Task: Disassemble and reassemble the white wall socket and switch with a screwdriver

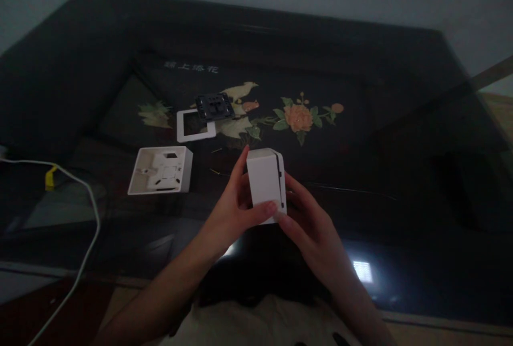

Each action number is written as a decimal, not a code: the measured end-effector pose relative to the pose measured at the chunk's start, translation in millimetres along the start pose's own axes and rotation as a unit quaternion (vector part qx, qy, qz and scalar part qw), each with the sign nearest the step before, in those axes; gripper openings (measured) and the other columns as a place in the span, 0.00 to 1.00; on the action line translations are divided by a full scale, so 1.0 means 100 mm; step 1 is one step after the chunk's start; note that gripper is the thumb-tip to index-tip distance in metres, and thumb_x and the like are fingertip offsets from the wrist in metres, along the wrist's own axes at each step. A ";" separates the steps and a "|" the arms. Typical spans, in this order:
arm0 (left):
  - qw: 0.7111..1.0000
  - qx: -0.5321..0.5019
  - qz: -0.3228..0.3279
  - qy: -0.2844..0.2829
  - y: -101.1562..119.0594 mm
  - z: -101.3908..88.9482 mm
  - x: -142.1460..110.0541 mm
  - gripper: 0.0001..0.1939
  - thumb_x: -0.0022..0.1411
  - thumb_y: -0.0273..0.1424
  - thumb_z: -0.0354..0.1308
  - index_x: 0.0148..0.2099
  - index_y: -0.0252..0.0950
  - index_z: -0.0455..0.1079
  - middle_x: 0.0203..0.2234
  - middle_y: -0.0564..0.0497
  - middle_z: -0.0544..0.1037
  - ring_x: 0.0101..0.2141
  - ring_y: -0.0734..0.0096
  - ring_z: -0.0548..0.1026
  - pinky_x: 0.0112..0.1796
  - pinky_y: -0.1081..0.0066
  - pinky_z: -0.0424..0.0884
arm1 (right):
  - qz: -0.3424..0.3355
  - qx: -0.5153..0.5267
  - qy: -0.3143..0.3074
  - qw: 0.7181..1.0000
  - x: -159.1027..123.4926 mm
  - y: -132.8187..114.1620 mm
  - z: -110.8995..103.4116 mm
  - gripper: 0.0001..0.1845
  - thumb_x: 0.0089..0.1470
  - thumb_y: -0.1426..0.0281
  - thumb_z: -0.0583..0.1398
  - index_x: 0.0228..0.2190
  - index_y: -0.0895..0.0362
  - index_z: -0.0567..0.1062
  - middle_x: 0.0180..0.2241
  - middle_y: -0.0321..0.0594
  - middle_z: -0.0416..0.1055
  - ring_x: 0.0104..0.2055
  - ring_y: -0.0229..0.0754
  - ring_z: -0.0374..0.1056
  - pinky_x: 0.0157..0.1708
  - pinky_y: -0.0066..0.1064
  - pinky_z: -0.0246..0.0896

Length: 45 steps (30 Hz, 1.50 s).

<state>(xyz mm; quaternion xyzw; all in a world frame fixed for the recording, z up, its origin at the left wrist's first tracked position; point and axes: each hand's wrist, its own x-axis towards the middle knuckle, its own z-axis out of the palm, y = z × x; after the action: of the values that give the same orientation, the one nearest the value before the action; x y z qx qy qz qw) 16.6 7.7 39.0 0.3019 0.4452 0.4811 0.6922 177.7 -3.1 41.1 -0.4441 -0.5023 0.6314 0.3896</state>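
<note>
The fingers of the left hand point(232, 212) and the right hand point(315, 223) grasp one white plastic box point(263, 180) together. The left thumb lies over the low front part of the box, and the right thumb presses near its bottom right corner. The other fingers go around the sides, and some are hidden behind. The box is over the near middle of the desk point(380, 159), held a little tilted. A thin dark gap runs down its right side, wider at the top. Just left of the hands, two small screws point(217, 150) lie on the desk, one nearer than the other. Farther left sits an open white back box point(186, 170), with its hollow side up. Behind it is a white square frame point(180, 127), and a black plate point(216, 105) lies over its top right corner. A pink flower point(298, 117) and a bird point(242, 89) decorate the desk. At the far left, a white cable point(94, 207) with a yellow tag point(50, 178) curves down.
</note>
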 end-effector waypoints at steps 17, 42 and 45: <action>0.973 0.186 0.130 -0.031 -0.05 -0.03 0.01 0.60 0.48 0.31 0.73 0.72 0.46 0.39 0.65 0.44 0.62 0.64 0.47 0.61 0.65 0.49 0.54 | -0.070 -0.157 -0.023 0.985 -0.02 -0.14 -0.20 0.33 0.56 0.76 0.59 0.62 0.47 0.64 0.61 0.39 0.68 0.58 0.47 0.70 0.50 0.40 0.75; 0.946 0.268 0.171 -0.061 -0.06 -0.03 0.02 0.63 0.50 0.34 0.73 0.73 0.46 0.30 0.69 0.41 0.53 0.67 0.45 0.56 0.65 0.48 0.52 | -0.058 -0.173 -0.041 0.982 -0.02 -0.11 -0.20 0.40 0.52 0.78 0.58 0.65 0.51 0.59 0.64 0.40 0.64 0.61 0.46 0.67 0.47 0.33 0.76; 0.949 0.263 0.169 -0.051 -0.07 0.01 0.02 0.64 0.49 0.33 0.73 0.73 0.46 0.30 0.70 0.41 0.51 0.67 0.45 0.55 0.65 0.49 0.52 | -0.055 -0.214 -0.051 0.974 -0.01 -0.10 -0.20 0.41 0.52 0.78 0.56 0.66 0.50 0.57 0.66 0.39 0.61 0.61 0.47 0.67 0.47 0.36 0.76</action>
<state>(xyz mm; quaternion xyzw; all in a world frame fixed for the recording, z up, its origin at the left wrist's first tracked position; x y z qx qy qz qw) 20.3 7.3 32.6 0.5678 0.4628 0.4408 0.5188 197.7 3.7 49.4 -0.4558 -0.6685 0.5089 0.2938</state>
